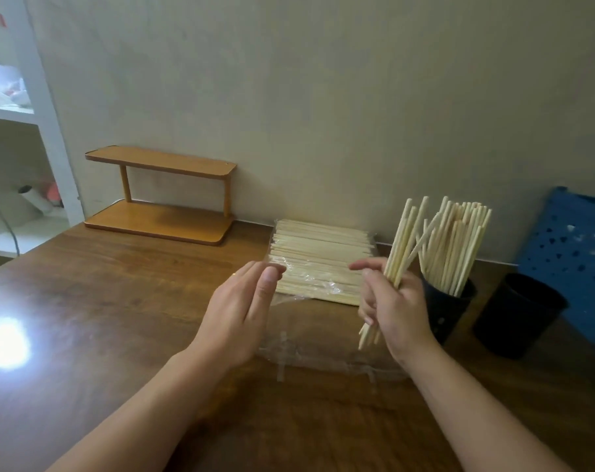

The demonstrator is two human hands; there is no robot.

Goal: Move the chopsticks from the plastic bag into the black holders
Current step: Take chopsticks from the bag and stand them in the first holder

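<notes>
My right hand [393, 308] grips a bunch of pale wooden chopsticks [400, 250] (tilted toward one o'clock); my left hand [245, 311] hovers open-fingered. The clear plastic bag of chopsticks [318, 264] lies at twelve o'clock on the brown wooden surface [102, 301], round black holders [520, 315] at three.

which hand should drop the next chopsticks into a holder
Right. The right hand already grips a bunch of chopsticks beside the nearer holder. The left hand is open and holds nothing, farther from both holders.
</notes>
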